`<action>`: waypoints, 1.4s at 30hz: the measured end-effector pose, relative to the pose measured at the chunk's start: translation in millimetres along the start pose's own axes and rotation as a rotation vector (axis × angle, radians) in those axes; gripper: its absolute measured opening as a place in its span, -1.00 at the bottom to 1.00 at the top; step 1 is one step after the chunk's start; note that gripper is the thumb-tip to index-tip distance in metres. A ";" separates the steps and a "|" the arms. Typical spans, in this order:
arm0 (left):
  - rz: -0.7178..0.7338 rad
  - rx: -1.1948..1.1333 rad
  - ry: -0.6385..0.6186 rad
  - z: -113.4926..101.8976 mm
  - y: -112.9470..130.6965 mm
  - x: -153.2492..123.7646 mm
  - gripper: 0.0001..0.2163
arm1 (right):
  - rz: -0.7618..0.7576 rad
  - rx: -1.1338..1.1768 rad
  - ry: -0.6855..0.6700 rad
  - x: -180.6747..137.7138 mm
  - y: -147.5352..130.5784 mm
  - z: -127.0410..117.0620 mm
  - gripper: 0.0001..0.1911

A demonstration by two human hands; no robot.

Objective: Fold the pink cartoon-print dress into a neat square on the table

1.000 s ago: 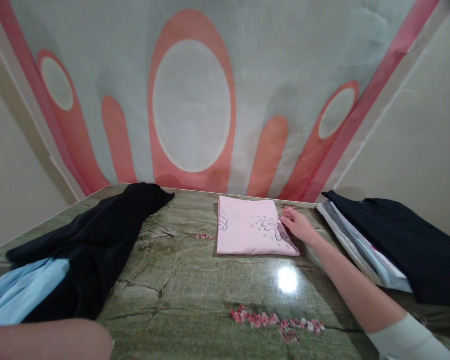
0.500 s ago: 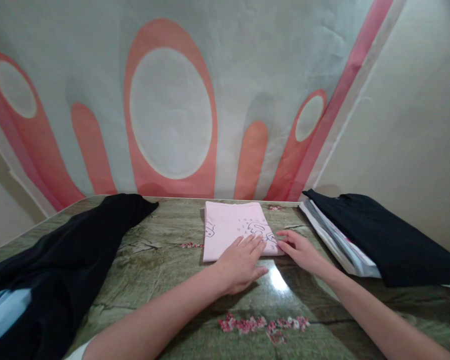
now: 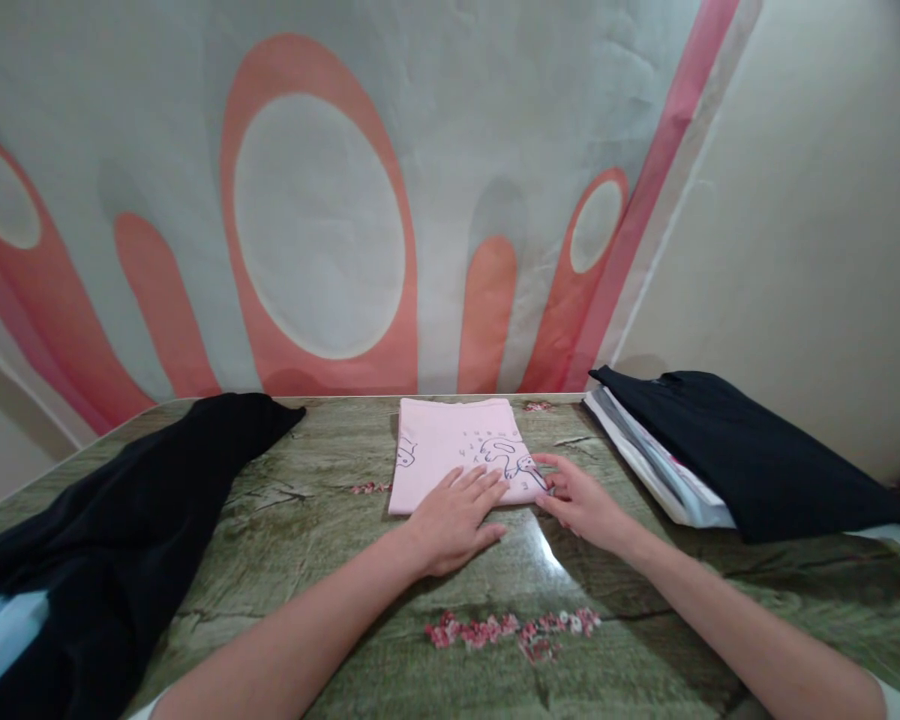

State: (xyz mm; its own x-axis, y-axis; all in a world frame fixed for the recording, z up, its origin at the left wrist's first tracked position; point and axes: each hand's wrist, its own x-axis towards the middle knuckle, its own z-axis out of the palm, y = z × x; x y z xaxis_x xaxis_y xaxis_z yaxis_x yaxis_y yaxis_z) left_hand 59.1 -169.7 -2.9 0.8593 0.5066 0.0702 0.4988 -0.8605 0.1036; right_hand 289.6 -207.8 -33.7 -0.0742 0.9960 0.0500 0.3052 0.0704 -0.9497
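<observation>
A pink folded garment (image 3: 439, 455) with dark line drawings printed on it lies flat near the far middle of the table. My left hand (image 3: 454, 525) rests palm down on its front part, fingers stretched out and thumb apart. At the garment's right front corner, my right hand (image 3: 581, 505) has its thumb and fingers closed round the edge. The exact contact under those fingertips is partly hidden.
On the right, a stack of folded clothes has a black garment (image 3: 742, 450) on top and pale ones (image 3: 664, 480) below. A crumpled black garment (image 3: 150, 500) with a light blue cloth (image 3: 4, 635) covers the left side of the wood-patterned table (image 3: 330, 660). A patterned wall sheet (image 3: 450, 150) hangs behind.
The view has shifted slightly, so everything sits a little further left. My right thumb and fingers have come in closer on the pink garment's corner; my left hand stays flat on it.
</observation>
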 end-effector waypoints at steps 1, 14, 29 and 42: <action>0.005 -0.002 -0.001 -0.4 -0.5 -0.3 -0.51 | -0.014 -0.017 0.001 0.9 1.2 -1.8 -0.47; 0.103 -0.020 0.028 2.8 -1.6 -0.7 -0.52 | -0.024 -0.235 -0.323 -5.0 -12.9 -27.3 -0.63; 0.182 -0.050 0.068 0.5 3.7 -2.2 -0.47 | -0.343 -0.874 -0.130 55.0 6.0 1.1 -0.45; 0.161 -0.035 0.053 -0.4 6.6 -3.7 -0.45 | 0.041 -1.179 0.095 121.7 32.5 -30.7 -0.36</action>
State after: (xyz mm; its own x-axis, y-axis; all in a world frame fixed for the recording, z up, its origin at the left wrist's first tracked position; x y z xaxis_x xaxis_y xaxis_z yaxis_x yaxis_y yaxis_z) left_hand 59.2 -177.2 -2.1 0.9200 0.3657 0.1412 0.3505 -0.9286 0.1216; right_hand 319.6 -82.7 -49.0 0.0118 0.9953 0.0959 0.9967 -0.0040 -0.0814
